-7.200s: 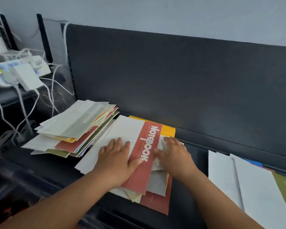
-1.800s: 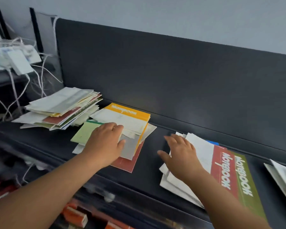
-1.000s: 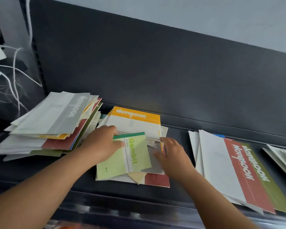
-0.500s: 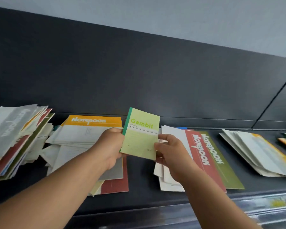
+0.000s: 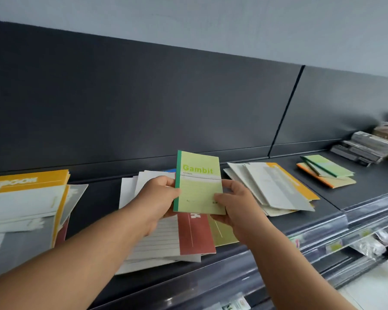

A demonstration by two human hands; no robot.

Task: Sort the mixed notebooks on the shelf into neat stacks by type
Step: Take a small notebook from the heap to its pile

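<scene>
Above the shelf point(image 5: 356, 193), left hand point(image 5: 159, 196) and right hand point(image 5: 235, 203) each grip the Gambit notebook point(image 5: 198, 186) by its edges.

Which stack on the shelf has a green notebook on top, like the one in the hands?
The small stack right of the panel seam, green lying over orange. The other stacks are larger, topped mainly with white or grey covers.

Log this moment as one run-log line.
held: Gambit notebook, above middle pile | left hand: grips spine edge | right hand: grips right edge | likely next: green stack, far right
</scene>
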